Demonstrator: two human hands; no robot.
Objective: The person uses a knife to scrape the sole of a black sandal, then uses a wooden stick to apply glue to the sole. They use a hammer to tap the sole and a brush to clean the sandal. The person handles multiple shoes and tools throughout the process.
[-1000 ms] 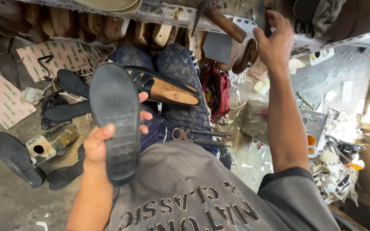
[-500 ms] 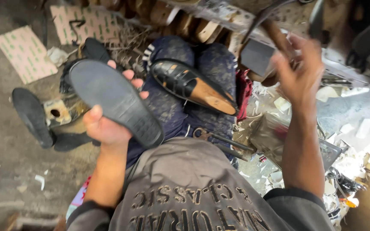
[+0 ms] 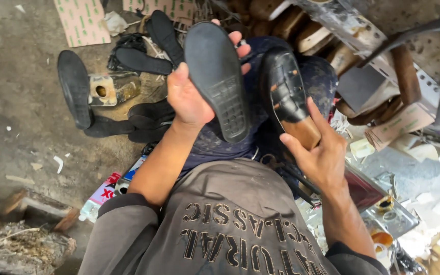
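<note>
A black sole [image 3: 219, 81], tread up, is gripped in the left hand [image 3: 189, 99] above the lap, while the right hand [image 3: 319, 153], fingers curled around its tan heel end, steadies the lasted shoe [image 3: 287, 97]; edges are best aligned before pressing.

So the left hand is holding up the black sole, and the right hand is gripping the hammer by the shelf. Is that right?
Not quite. The left hand does hold up the black sole, but the right hand is not on the hammer, which lies untouched by the shelf. The head view shows the right hand on the black shoe resting on the person's lap.
</note>
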